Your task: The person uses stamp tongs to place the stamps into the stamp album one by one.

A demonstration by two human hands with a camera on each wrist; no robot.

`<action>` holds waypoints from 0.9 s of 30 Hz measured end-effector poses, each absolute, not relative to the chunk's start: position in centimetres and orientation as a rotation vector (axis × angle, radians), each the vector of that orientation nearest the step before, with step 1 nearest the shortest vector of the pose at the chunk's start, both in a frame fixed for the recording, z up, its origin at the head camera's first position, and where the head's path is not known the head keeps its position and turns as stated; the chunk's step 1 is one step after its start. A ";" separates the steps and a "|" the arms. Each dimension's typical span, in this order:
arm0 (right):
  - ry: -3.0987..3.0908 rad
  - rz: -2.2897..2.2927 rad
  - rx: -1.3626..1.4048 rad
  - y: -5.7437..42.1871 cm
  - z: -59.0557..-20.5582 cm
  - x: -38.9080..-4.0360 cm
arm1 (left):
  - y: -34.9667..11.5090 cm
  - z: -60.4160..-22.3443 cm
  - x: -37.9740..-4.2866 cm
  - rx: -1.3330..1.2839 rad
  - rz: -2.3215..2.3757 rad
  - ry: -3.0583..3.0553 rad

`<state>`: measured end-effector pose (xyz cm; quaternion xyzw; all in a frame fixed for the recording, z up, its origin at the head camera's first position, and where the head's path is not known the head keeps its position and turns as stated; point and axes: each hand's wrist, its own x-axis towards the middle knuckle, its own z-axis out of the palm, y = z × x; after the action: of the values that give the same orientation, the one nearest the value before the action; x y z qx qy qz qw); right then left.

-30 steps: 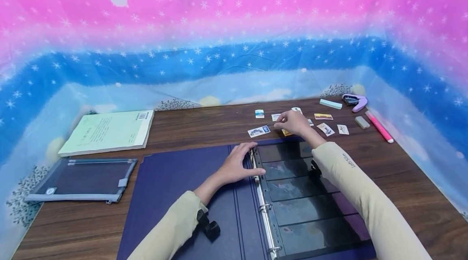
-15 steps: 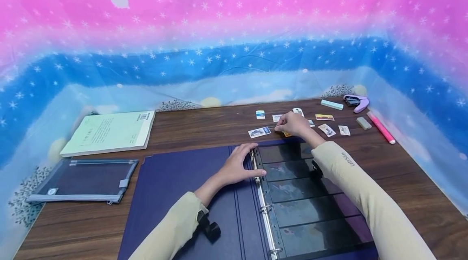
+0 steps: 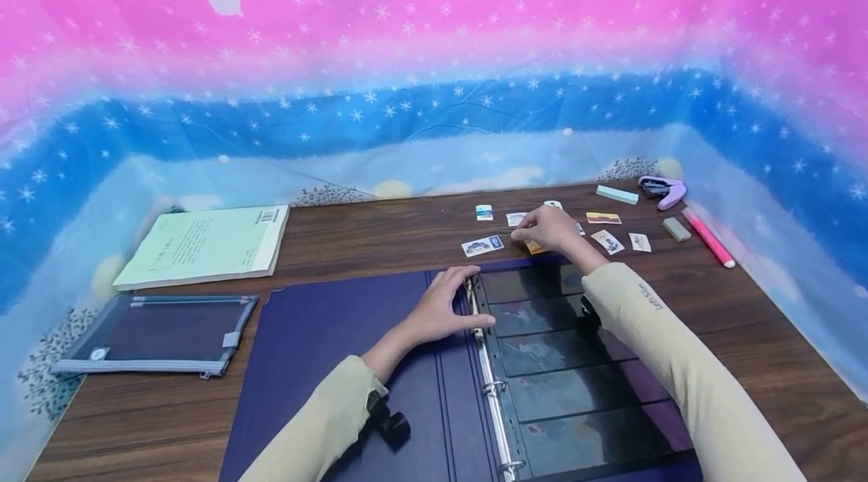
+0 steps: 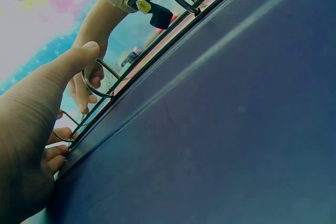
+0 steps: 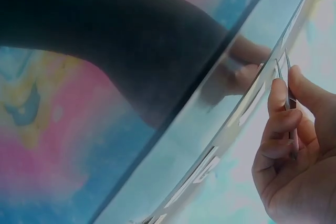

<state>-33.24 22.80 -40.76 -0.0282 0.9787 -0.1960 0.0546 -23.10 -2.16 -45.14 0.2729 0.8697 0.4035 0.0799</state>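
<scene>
My right hand (image 3: pixel 551 228) pinches a pair of slim metal tweezers (image 5: pixel 289 98) between thumb and fingers, low over the scattered stamps. In the right wrist view the tweezer tips stand slightly apart. Just left of that hand lies a blue-and-white stamp (image 3: pixel 482 245); a yellow stamp (image 3: pixel 535 248) is partly hidden beneath it. My left hand (image 3: pixel 437 309) rests at the top of the open navy ring binder (image 3: pixel 339 361), thumb stretched over the rings and fingertips at the upper edge. A black stock page (image 3: pixel 563 384) with clear strips lies on the binder's right side.
More stamps (image 3: pixel 608 242) lie behind and right of my right hand. Farther right are a lilac stapler (image 3: pixel 667 192), an eraser (image 3: pixel 675 229), a pale blue bar (image 3: pixel 617 194) and a pink marker (image 3: pixel 708 238). A green book (image 3: pixel 203 247) and mesh zip pouch (image 3: pixel 163 335) lie left.
The tweezers, which reached toward the blue-and-white stamp a second ago, show less beyond my right fingers now. Both hands stay nearly in place.
</scene>
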 end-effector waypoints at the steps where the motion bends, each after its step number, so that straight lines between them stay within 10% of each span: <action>1: 2.974 -0.598 -0.085 22.8 -40.7 -33.3 | -2.2 -45.1 -23.1 0.815 1.210 2.601; 27: 2.914 -0.534 -0.171 22.5 -39.7 -33.3 | -2.2 -45.0 -23.0 0.806 1.212 2.589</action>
<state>-33.34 22.46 -39.67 -0.0573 0.9783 -0.1792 0.0871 -23.05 -2.20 -45.00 0.2704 0.8685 0.4066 0.0854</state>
